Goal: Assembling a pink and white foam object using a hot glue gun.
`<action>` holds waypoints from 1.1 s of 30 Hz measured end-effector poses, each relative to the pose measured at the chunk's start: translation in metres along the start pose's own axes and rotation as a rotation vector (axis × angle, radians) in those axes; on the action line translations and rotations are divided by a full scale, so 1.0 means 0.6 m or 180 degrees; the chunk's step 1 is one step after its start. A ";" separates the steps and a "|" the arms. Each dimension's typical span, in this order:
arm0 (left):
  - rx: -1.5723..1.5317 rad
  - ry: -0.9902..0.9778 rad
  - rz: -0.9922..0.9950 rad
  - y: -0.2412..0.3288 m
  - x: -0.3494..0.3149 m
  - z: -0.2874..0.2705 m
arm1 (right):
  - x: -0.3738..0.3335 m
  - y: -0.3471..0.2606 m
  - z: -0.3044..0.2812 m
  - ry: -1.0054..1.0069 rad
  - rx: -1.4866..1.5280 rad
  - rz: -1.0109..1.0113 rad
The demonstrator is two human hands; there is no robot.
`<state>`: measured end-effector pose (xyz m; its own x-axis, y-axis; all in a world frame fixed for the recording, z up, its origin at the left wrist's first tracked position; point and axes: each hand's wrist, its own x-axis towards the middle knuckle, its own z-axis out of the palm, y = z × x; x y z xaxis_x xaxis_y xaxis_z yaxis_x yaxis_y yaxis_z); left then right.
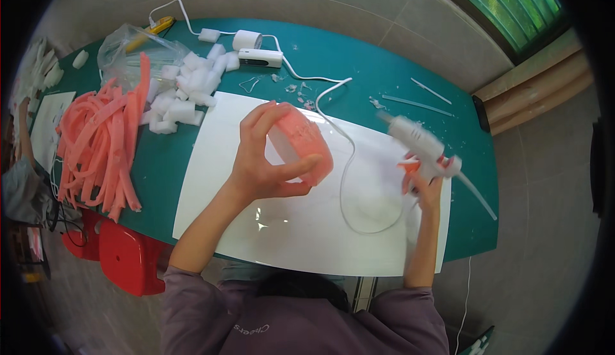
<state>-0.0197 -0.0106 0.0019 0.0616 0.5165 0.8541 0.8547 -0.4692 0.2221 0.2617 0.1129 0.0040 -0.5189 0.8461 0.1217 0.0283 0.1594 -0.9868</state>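
My left hand (257, 166) is closed around a pink foam ring (307, 142), thumb on the near side and fingers over the top, tilted so its opening partly shows. In my right hand (426, 192) is a white hot glue gun (418, 138), its nozzle pointing up and to the left, apart from the ring. A clear glue stick (477, 195) juts out of the gun's back end. Both hands are above a glossy white board (256, 240). A white cord (341, 208) loops across the board between them.
Pink foam strips (96, 144) lie heaped at the left, beside white foam blocks (186, 86) and a clear plastic bag (131, 54). Behind the board are a white box-shaped device (259, 58) and loose glue sticks (416, 104). A red stool (128, 259) stands below the green table (474, 233). Another person (29, 182) is at far left.
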 end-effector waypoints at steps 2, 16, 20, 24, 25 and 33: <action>-0.0052 0.0162 -0.0057 0.000 0.000 0.001 | 0.015 0.025 -0.032 0.0911 -0.0241 0.0027; -0.0331 0.0929 -0.0160 0.012 0.003 0.004 | 0.013 -0.015 -0.078 0.2347 -0.5150 0.1644; -0.0683 0.1291 -0.0450 0.008 -0.013 0.002 | 0.077 -0.090 0.106 0.0655 -0.4297 -0.1348; -0.0741 0.2466 0.0434 -0.008 -0.016 0.004 | 0.178 -0.076 0.274 -0.0979 -0.3626 -0.3082; -0.1102 0.2407 0.0130 0.001 -0.021 0.004 | 0.199 -0.065 0.301 -0.1244 -0.3613 -0.3343; -0.0335 0.2552 0.0644 0.003 -0.022 -0.013 | 0.249 -0.008 0.526 -0.1864 -0.3636 -0.4760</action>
<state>-0.0228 -0.0235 -0.0052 -0.2107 -0.2330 0.9494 0.8115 -0.5831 0.0370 -0.0854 0.0780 -0.0065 -0.8091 -0.4576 0.3686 -0.3057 0.8636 0.4010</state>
